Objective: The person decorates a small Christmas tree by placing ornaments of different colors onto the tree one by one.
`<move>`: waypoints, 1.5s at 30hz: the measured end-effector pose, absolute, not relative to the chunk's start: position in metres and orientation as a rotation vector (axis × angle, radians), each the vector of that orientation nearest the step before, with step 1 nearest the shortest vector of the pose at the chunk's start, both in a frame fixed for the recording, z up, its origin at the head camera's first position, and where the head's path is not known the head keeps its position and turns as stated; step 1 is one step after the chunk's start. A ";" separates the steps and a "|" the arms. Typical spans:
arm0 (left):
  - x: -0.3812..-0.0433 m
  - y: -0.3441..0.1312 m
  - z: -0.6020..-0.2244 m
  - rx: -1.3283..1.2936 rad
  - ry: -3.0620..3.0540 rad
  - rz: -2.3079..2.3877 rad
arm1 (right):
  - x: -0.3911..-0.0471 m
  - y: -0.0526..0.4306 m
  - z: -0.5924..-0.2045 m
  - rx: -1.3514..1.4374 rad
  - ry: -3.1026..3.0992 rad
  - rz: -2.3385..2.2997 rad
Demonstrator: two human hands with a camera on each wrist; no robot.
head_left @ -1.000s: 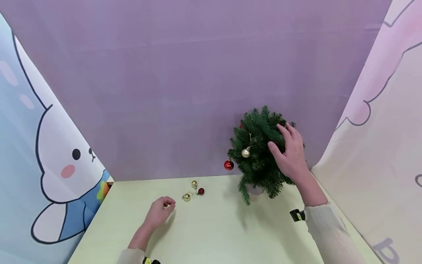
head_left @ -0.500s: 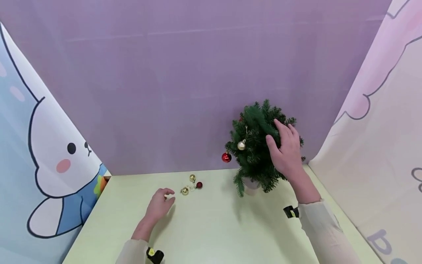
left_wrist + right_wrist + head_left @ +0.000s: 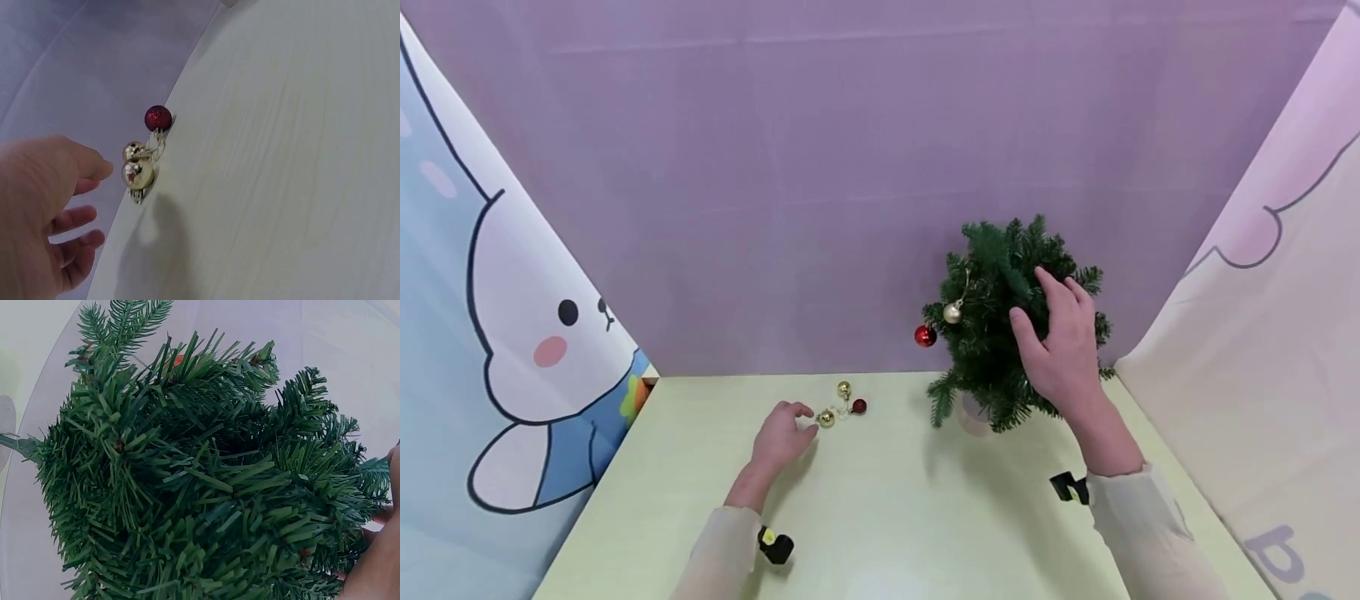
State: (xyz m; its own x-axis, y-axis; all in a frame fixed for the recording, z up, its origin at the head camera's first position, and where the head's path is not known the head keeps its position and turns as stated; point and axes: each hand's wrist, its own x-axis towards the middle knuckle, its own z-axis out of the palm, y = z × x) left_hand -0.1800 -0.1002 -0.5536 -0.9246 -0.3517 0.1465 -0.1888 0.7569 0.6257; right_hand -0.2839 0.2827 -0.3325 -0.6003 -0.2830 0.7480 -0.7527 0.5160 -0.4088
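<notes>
Forward-down head view, close wrist views, head and right sharing tree [image 3: 988,337]

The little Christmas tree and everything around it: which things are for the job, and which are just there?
Probably for the job:
the tree, with the right hand at it
the bright red ball and pale ball hanging on it
two gold balls and a dark red ball, near the left hand

Just there:
the table
the purple cloth
the bunny picture
</notes>
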 end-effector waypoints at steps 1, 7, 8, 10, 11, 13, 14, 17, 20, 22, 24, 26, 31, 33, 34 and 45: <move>-0.180 -0.098 -0.554 0.461 -2.704 -0.910 | -0.282 0.283 -0.334 0.843 -2.141 0.990; -0.183 -0.084 -0.556 0.668 -2.740 -0.828 | -0.275 0.285 -0.345 0.831 -2.147 0.980; -0.184 -0.082 -0.558 0.684 -2.764 -0.806 | -0.274 0.285 -0.346 0.828 -2.150 0.976; -0.187 -0.078 -0.560 0.703 -2.809 -0.751 | -0.274 0.284 -0.347 0.828 -2.152 0.971; -0.188 -0.076 -0.561 0.708 -2.826 -0.712 | -0.275 0.284 -0.347 0.834 -2.150 0.967; -0.191 -0.074 -0.563 0.715 -2.845 -0.604 | -0.274 0.282 -0.346 0.843 -2.150 0.971; -0.193 -0.073 -0.564 0.720 -2.850 -0.559 | -0.274 0.281 -0.346 0.846 -2.154 0.977; -0.195 -0.072 -0.565 0.737 -2.861 -0.469 | -0.272 0.280 -0.346 0.847 -2.166 1.002; -0.196 -0.073 -0.564 0.738 -2.879 -0.430 | -0.270 0.279 -0.347 0.849 -2.179 1.013; -0.196 -0.073 -0.565 0.735 -2.880 -0.431 | -0.270 0.279 -0.347 0.858 -2.173 1.010; -0.196 -0.074 -0.567 0.734 -2.876 -0.443 | -0.269 0.277 -0.346 0.875 -2.164 1.007; -0.197 -0.076 -0.568 0.741 -2.871 -0.454 | -0.268 0.276 -0.346 0.889 -2.161 1.010; -0.195 -0.080 -0.570 0.754 -2.875 -0.465 | -0.261 0.274 -0.346 0.896 -2.173 0.994; -0.193 -0.079 -0.569 0.754 -2.878 -0.497 | -0.259 0.274 -0.344 0.895 -2.166 0.971; -0.192 -0.079 -0.569 0.754 -2.875 -0.520 | -0.257 0.275 -0.343 0.898 -2.157 0.957; -0.177 -0.086 -0.571 0.744 -2.814 -0.611 | -0.255 0.294 -0.346 0.880 -2.064 0.932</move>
